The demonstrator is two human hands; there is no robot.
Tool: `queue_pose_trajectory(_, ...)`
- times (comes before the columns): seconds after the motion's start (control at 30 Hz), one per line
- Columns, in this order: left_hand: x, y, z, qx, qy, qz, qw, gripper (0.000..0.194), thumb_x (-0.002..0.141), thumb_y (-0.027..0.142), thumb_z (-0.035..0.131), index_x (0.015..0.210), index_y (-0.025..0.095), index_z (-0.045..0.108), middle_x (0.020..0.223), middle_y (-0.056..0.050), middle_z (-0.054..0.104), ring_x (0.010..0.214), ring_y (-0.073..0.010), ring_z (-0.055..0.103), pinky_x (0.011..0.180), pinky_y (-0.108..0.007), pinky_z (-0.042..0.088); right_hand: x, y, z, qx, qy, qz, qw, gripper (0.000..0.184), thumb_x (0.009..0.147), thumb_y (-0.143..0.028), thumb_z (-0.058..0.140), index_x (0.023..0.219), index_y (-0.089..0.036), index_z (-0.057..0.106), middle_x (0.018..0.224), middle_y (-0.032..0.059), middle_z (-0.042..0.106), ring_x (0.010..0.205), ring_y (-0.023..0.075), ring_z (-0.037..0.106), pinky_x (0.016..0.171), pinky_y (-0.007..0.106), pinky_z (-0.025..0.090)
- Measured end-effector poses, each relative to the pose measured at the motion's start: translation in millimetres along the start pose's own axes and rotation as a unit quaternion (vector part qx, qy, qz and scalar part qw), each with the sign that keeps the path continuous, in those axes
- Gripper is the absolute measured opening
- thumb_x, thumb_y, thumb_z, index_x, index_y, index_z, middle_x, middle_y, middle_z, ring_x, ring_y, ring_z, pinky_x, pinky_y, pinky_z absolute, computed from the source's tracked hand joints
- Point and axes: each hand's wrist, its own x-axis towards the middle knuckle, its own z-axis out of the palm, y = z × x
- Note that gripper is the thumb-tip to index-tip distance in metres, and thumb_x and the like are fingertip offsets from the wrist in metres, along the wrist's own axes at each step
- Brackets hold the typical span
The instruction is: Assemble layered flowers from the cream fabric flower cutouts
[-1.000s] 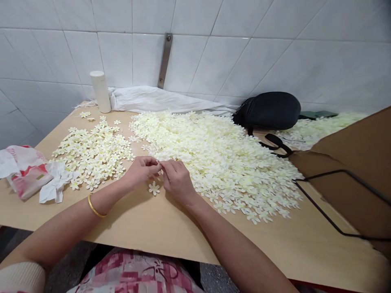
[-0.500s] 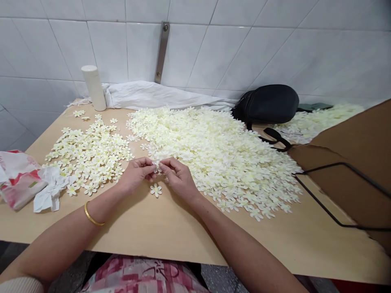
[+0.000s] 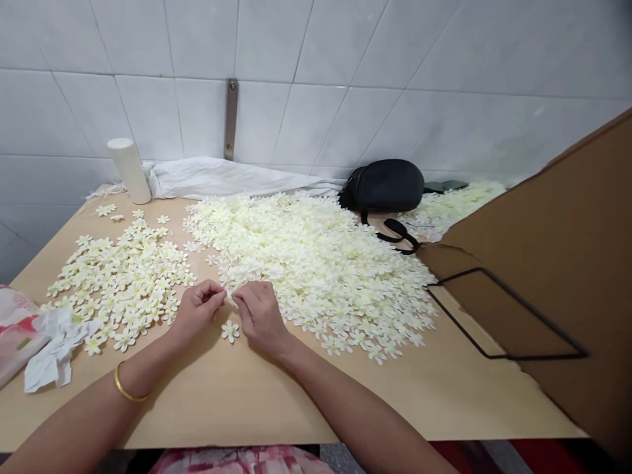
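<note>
My left hand is closed in a pinch, thumb against forefinger, near the middle of the table. Close to it on the right, my right hand is also pinched, knuckles up. The fingertips of both almost meet at the edge of the big heap of artificial flowers; whatever they hold is too small or hidden to make out. Just below the fingertips, a single white artificial flower lies flat on the table. A smaller spread of flowers with yellowish centres lies left of my left hand.
At the back stand a white bottle and a rolled white cloth. A black case sits behind the heap. A cardboard box with a black strap closes off the right. Crumpled paper and a printed bag lie left.
The view has tilted up and turned right. Half a second ago both hands held a white flower between their fingertips; now the fingertips are slightly apart and that flower is no longer distinct.
</note>
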Motion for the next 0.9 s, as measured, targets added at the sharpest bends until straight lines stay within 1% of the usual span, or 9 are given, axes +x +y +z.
queue_pose_trajectory(0.13,-0.2,-2.4,0.3,0.064,0.002,0.018,0.998,0.013,0.072,0.025,0.06,0.062,0.017,0.059,0.055,0.001,0.053,0.053,-0.0108,0.045,0.054,-0.023,0.034,-4.4,1.4,-2.4,-0.025,-0.013,-0.014,1.0,0.02,0.087,-0.013,0.038,0.075,-0.017,0.052,0.07,0.0031,0.056,0.07,0.0156,0.048,0.07,0.032,0.031)
queue_pose_trajectory(0.33,3.1,-8.6,-6.2,0.155,0.038,0.063,0.985,0.014,0.075,0.026,0.056,0.066,0.018,0.061,0.058,0.0,0.055,0.058,-0.013,0.047,0.059,-0.025,0.036,-11.4,2.7,-4.9,-0.037,-0.039,-0.024,0.998,0.015,0.082,-0.009,0.042,0.077,-0.018,0.054,0.072,0.0042,0.056,0.073,0.0169,0.045,0.071,0.033,0.03)
queue_pose_trajectory(0.4,5.4,-9.1,-9.4,0.167,0.049,0.074,0.982,0.013,0.076,0.027,0.056,0.066,0.018,0.061,0.058,0.0,0.055,0.057,-0.0128,0.048,0.059,-0.024,0.036,-11.9,2.5,-5.2,-0.039,-0.041,-0.022,0.998,0.014,0.081,-0.009,0.043,0.077,-0.018,0.054,0.073,0.0042,0.057,0.074,0.0173,0.045,0.071,0.034,0.03)
queue_pose_trajectory(0.53,8.4,-8.1,-11.2,0.149,0.057,0.071,0.985,0.011,0.074,0.025,0.058,0.066,0.018,0.061,0.057,0.0,0.056,0.055,-0.0121,0.048,0.057,-0.023,0.036,-7.6,4.0,-7.6,-0.044,-0.031,-0.013,0.998,0.013,0.083,-0.011,0.046,0.075,-0.017,0.054,0.072,0.0038,0.057,0.074,0.0171,0.046,0.072,0.034,0.031)
queue_pose_trajectory(0.63,10.7,-8.7,-11.5,0.151,0.061,0.079,0.984,0.012,0.073,0.025,0.057,0.065,0.017,0.06,0.054,0.001,0.054,0.053,-0.0112,0.046,0.055,-0.023,0.035,-1.1,10.0,-10.4,-0.041,-0.002,0.023,0.999,0.013,0.085,-0.014,0.047,0.075,-0.018,0.054,0.072,0.003,0.058,0.074,0.017,0.047,0.073,0.034,0.032)
queue_pose_trajectory(0.8,16.6,-14.8,-17.2,0.146,0.094,0.1,0.98,0.016,0.076,0.028,0.052,0.066,0.016,0.056,0.054,0.002,0.05,0.052,-0.01,0.044,0.053,-0.022,0.035,5.4,24.2,-19.7,-0.037,0.061,0.119,0.99,0.015,0.084,-0.016,0.05,0.07,-0.02,0.054,0.067,0.0003,0.059,0.071,0.0163,0.049,0.071,0.033,0.032)
queue_pose_trajectory(0.9,18.3,-18.8,-17.7,0.142,0.085,0.111,0.98,0.016,0.076,0.027,0.052,0.066,0.015,0.056,0.054,0.002,0.05,0.052,-0.0095,0.043,0.052,-0.022,0.035,1.6,28.2,-27.9,-0.048,0.088,0.17,0.98,0.015,0.082,-0.019,0.052,0.068,-0.02,0.054,0.066,0.0001,0.059,0.071,0.0169,0.05,0.071,0.033,0.032)
